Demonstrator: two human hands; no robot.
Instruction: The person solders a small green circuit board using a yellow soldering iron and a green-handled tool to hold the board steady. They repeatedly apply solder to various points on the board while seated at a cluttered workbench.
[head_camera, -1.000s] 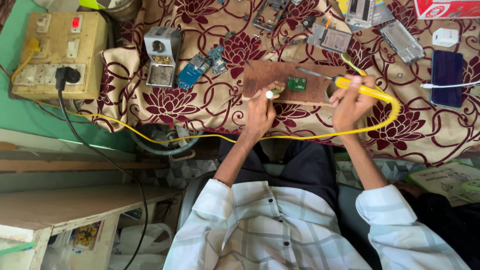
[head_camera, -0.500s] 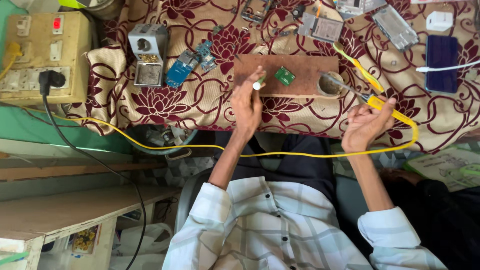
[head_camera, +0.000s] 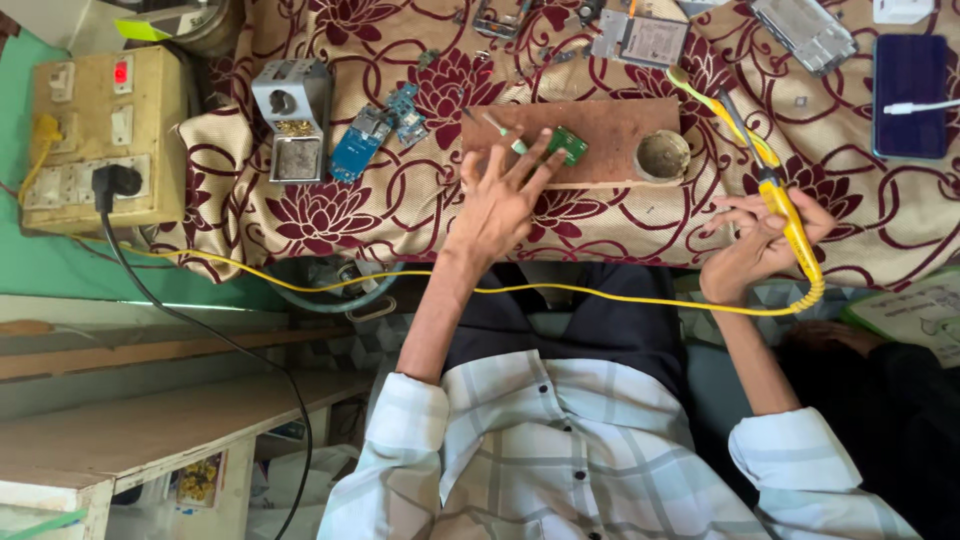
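Observation:
My left hand (head_camera: 497, 200) lies with fingers spread on the near edge of a brown wooden block (head_camera: 600, 125) on the flowered cloth. Its fingertips touch or nearly touch a small green circuit board (head_camera: 567, 146). A thin green-and-white stick (head_camera: 503, 130) lies on the block just past the fingers. My right hand (head_camera: 757, 243) is to the right of the block and grips a yellow soldering iron (head_camera: 785, 205). The iron's tip points up and to the left, away from the green board. Its yellow cable (head_camera: 600, 292) runs across my lap to the left.
A round tin (head_camera: 662, 156) sits in the block's right end. A tan switch box (head_camera: 105, 140) with a black plug is at the left. Also on the cloth: a metal stand (head_camera: 290, 120), blue circuit boards (head_camera: 372, 138), and a dark phone (head_camera: 908, 95). Another person's hand (head_camera: 835, 335) is at lower right.
My left hand has opened and spread flat at the block, with the thin stick now lying on the wood. My right hand has drawn the soldering iron back and to the right of the block.

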